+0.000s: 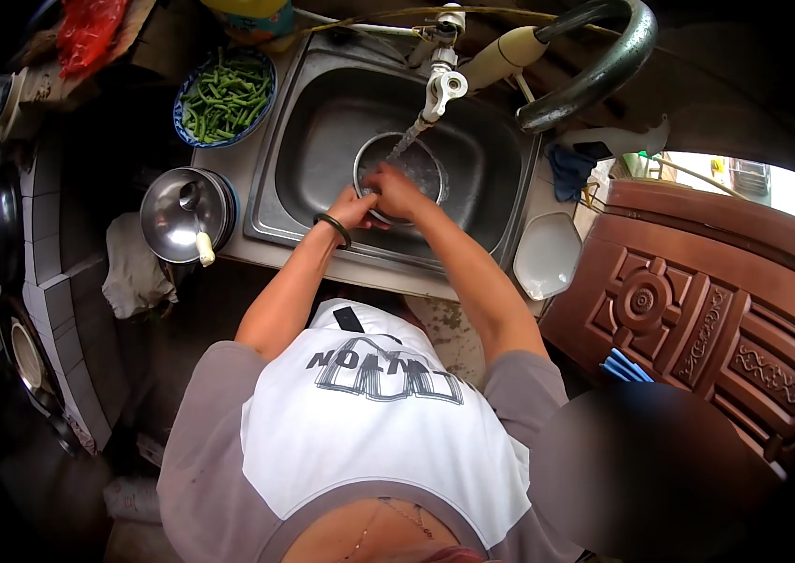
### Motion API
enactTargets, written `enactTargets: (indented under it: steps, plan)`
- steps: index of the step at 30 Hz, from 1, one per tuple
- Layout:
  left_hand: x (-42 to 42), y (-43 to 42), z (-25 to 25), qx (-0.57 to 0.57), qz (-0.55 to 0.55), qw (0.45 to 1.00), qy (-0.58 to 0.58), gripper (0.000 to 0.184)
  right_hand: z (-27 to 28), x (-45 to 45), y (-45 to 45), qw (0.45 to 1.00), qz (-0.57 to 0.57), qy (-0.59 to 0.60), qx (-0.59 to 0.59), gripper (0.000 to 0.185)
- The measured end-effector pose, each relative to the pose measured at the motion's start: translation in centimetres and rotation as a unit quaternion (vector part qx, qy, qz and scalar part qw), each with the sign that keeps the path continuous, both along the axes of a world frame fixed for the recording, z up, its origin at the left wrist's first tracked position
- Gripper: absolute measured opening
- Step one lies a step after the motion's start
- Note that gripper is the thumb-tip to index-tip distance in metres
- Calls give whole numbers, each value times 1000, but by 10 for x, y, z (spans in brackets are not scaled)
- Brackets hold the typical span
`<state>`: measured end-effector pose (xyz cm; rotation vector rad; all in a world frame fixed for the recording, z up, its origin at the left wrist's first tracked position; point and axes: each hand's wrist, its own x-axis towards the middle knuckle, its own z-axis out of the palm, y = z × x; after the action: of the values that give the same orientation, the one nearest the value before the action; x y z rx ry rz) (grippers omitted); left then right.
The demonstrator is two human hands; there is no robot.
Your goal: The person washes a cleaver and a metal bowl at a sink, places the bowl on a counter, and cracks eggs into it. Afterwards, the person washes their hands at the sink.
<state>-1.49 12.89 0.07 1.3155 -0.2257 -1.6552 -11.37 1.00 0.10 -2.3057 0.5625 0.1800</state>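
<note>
Bowl (429, 173) in sink (313, 141), left grip (354, 207) at its near rim, right grip (392, 190) over it, both holds unclear

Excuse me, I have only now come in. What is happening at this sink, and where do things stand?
A person has both hands at a round bowl inside the metal sink. The left hand and right hand are close together, so what they hold is unclear. Water runs from the tap into the bowl. On the left, green beans fill a blue-patterned bowl, near a metal bowl.
</note>
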Motion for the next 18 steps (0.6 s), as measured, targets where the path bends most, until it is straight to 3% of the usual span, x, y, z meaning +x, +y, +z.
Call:
enactTargets:
  steps: [1, 4, 7, 10, 13, 16, 18]
  plan:
    - [3, 2, -2, -5, 7, 1000, -12, 25, -10, -3, -3, 997, 45, 45, 47, 33]
    - [-7, 5, -7, 12, 10, 1000, -17, 25, -2, -35, -12, 964, 103, 244, -29, 29]
    - [-19, 7, -7, 2, -4, 1000, -6, 25, -10, -40, -25, 936, 105, 174, -288, 32]
    - [-20, 2, -5, -12, -9, 1000, -4, 24, -7, -22, -24, 974, -41, 90, -204, 33]
    - [-16, 1, -8, -11, -2, 1000, -13, 23, -5, -6, -10, 995, -62, 47, -59, 34]
    - [-8, -5, -12, 6, 44, 999, -27, 22, -10, -14, 2, 954, -95, 25, 282, 36]
    - [-4, -8, -10, 40, 96, 994, -31, 23, 3, -28, -5, 982, -8, 97, 161, 35]
